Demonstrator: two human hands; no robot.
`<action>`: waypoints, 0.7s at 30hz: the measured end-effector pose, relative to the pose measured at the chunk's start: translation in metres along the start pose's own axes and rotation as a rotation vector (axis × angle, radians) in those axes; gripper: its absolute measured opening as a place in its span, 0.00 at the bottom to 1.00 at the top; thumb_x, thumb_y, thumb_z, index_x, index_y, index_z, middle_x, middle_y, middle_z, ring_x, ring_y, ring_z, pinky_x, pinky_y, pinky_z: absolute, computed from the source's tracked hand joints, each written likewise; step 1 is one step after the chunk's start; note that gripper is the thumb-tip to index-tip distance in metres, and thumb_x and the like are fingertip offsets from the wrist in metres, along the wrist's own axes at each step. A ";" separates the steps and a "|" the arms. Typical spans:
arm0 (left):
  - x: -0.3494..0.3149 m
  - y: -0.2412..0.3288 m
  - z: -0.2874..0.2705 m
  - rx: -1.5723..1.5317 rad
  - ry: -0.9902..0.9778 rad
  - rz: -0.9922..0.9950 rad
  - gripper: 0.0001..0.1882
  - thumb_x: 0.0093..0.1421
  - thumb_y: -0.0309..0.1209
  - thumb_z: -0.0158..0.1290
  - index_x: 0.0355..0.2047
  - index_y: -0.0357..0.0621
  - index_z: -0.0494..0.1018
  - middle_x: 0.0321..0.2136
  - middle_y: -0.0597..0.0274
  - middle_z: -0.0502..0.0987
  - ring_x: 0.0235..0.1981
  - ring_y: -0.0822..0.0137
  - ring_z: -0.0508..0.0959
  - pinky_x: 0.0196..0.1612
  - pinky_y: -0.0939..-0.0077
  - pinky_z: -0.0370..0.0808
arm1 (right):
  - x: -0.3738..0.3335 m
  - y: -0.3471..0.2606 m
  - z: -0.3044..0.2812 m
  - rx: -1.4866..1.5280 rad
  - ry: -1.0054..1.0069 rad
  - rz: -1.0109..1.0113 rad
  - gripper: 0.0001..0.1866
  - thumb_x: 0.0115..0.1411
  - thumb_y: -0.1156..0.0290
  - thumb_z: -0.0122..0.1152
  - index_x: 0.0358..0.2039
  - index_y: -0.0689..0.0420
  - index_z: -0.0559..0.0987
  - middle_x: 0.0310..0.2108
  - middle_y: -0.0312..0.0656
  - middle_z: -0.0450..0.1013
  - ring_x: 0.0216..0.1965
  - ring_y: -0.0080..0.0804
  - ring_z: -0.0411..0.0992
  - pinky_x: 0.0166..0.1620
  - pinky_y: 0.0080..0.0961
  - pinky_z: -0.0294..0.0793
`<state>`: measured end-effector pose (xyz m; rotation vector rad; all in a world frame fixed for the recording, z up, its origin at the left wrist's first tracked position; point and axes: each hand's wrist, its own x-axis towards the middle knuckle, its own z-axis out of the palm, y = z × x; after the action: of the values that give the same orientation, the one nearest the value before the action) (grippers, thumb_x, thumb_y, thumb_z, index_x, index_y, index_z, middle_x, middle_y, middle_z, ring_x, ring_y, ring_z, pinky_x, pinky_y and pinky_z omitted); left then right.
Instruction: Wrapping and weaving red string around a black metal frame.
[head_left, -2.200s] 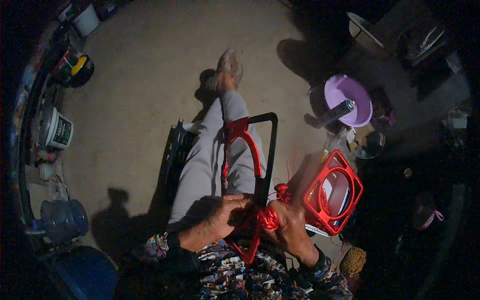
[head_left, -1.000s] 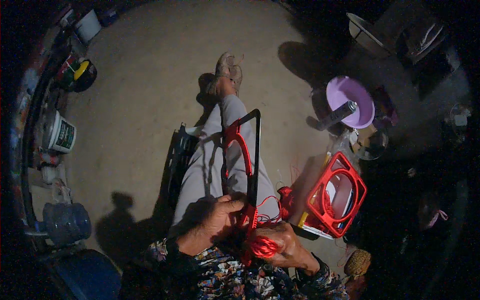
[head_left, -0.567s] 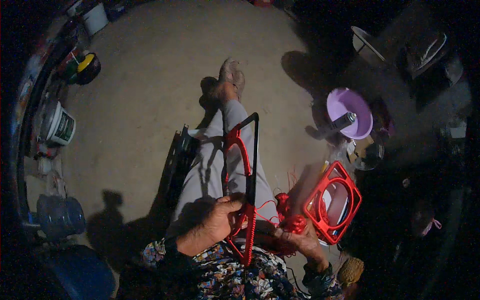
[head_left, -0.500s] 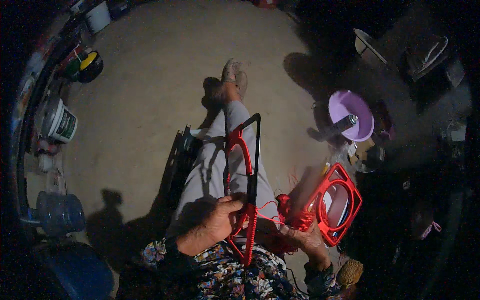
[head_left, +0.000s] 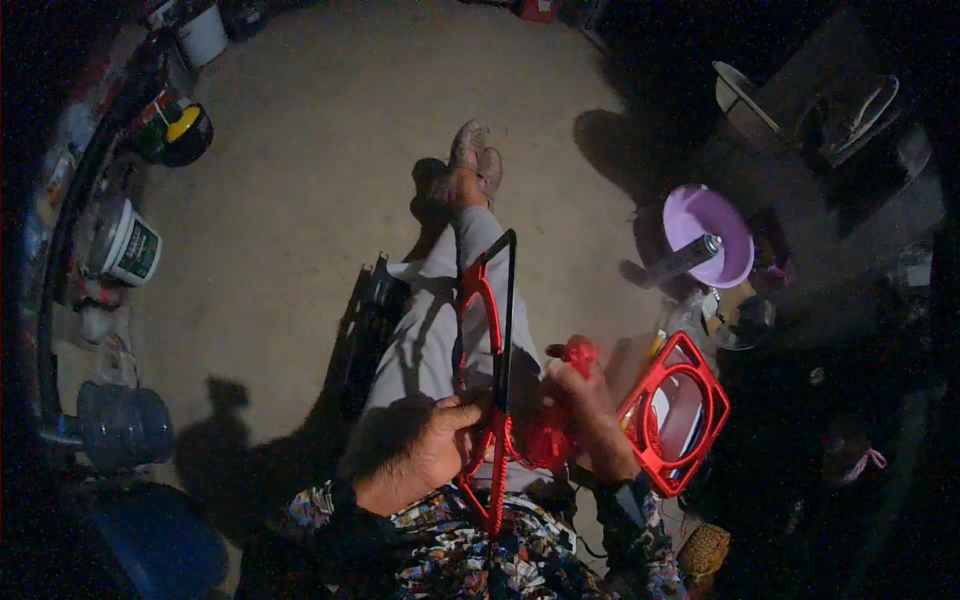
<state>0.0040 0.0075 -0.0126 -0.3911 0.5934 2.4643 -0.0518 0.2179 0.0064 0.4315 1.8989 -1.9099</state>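
Observation:
My left hand is closed around the lower part of a thin black frame, which stands up over my lap. Red cord is wound tightly along the frame's lower end, and more red covers a curved piece on its far part. My right hand, smeared by motion, is just right of the frame with a bundle of red cord at its fingers. A blurred red mass hangs between that hand and the frame. Beside my right wrist is a red four-sided piece with a round opening.
A purple basin with a spray can before it stands to the right. Along the left are a white bucket, a clear blue water jug and a dark blue surface. A black slatted object lies left of my legs.
My right hand has swung up and away from me, carrying the red cord bundle, and now blurs. My left hand keeps its grip on the frame. The view has shifted slightly.

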 end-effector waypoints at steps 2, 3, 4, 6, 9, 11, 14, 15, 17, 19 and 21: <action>-0.001 0.000 0.001 0.007 0.043 0.022 0.15 0.57 0.36 0.53 0.38 0.38 0.71 0.28 0.58 0.75 0.29 0.64 0.76 0.34 0.70 0.74 | 0.003 0.015 0.013 -0.267 -0.014 -0.089 0.19 0.58 0.57 0.59 0.41 0.59 0.74 0.29 0.37 0.72 0.28 0.23 0.69 0.32 0.21 0.69; -0.002 0.000 0.001 0.005 0.064 0.030 0.15 0.56 0.36 0.53 0.38 0.39 0.71 0.27 0.59 0.75 0.28 0.64 0.75 0.33 0.70 0.73 | -0.002 0.021 0.016 -0.256 -0.069 -0.072 0.20 0.60 0.61 0.58 0.48 0.59 0.70 0.35 0.39 0.72 0.34 0.25 0.69 0.38 0.22 0.69; -0.002 0.000 0.002 0.016 0.118 0.029 0.14 0.56 0.37 0.54 0.38 0.40 0.71 0.26 0.60 0.74 0.27 0.64 0.74 0.32 0.70 0.73 | -0.007 0.026 0.018 -0.114 -0.156 -0.038 0.23 0.61 0.65 0.57 0.54 0.60 0.67 0.40 0.40 0.72 0.39 0.26 0.69 0.43 0.24 0.69; -0.003 0.000 0.004 -0.016 0.117 0.033 0.14 0.56 0.37 0.53 0.38 0.41 0.71 0.25 0.61 0.73 0.26 0.64 0.73 0.31 0.70 0.71 | -0.016 0.025 0.014 -0.313 -0.204 -0.271 0.21 0.60 0.68 0.57 0.53 0.58 0.68 0.37 0.36 0.72 0.37 0.22 0.68 0.41 0.21 0.69; -0.004 0.002 0.007 0.018 0.124 0.020 0.15 0.55 0.38 0.54 0.39 0.41 0.70 0.25 0.61 0.73 0.26 0.63 0.73 0.31 0.69 0.71 | -0.017 0.012 0.006 -0.321 -0.286 -0.198 0.22 0.61 0.68 0.57 0.54 0.58 0.68 0.37 0.35 0.72 0.39 0.22 0.68 0.45 0.21 0.68; -0.004 0.003 0.009 0.034 0.130 0.009 0.16 0.55 0.39 0.54 0.39 0.41 0.70 0.25 0.60 0.73 0.27 0.62 0.73 0.31 0.68 0.71 | -0.009 0.001 0.005 -0.364 -0.247 -0.192 0.22 0.61 0.68 0.58 0.54 0.59 0.68 0.37 0.35 0.72 0.40 0.23 0.68 0.46 0.23 0.68; -0.007 0.005 0.011 0.045 0.141 0.009 0.18 0.53 0.39 0.55 0.40 0.42 0.70 0.25 0.60 0.73 0.27 0.61 0.73 0.31 0.67 0.71 | 0.005 -0.008 0.018 -0.442 -0.237 -0.256 0.17 0.60 0.66 0.58 0.47 0.60 0.71 0.34 0.45 0.74 0.36 0.33 0.72 0.40 0.30 0.70; -0.008 0.006 0.012 0.060 0.124 0.013 0.19 0.53 0.40 0.55 0.41 0.42 0.70 0.25 0.60 0.73 0.27 0.61 0.73 0.31 0.67 0.71 | 0.008 -0.010 0.023 -0.429 -0.273 -0.187 0.16 0.60 0.66 0.58 0.45 0.60 0.71 0.33 0.50 0.75 0.36 0.39 0.74 0.40 0.34 0.71; -0.008 0.006 0.013 0.068 0.113 0.029 0.19 0.52 0.39 0.56 0.42 0.43 0.70 0.25 0.59 0.74 0.27 0.61 0.74 0.31 0.67 0.71 | 0.015 -0.012 0.033 -0.473 -0.299 -0.376 0.14 0.59 0.67 0.59 0.42 0.60 0.72 0.32 0.52 0.74 0.33 0.46 0.73 0.37 0.37 0.70; -0.007 0.006 0.015 0.056 0.132 0.056 0.19 0.52 0.38 0.56 0.42 0.43 0.70 0.25 0.59 0.74 0.28 0.61 0.74 0.31 0.67 0.72 | 0.017 -0.015 0.037 -0.507 -0.335 -0.474 0.13 0.58 0.68 0.59 0.41 0.60 0.72 0.31 0.53 0.74 0.32 0.51 0.73 0.36 0.40 0.69; -0.008 0.006 0.017 0.040 0.166 0.050 0.19 0.53 0.37 0.56 0.43 0.43 0.70 0.26 0.58 0.74 0.28 0.61 0.75 0.31 0.66 0.72 | 0.015 -0.019 0.038 -0.532 -0.378 -0.483 0.13 0.57 0.69 0.59 0.41 0.61 0.73 0.30 0.53 0.74 0.32 0.55 0.72 0.36 0.42 0.69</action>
<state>0.0041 0.0078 0.0068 -0.5762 0.7272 2.4788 -0.0718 0.1789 0.0169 -0.5523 2.2498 -1.4872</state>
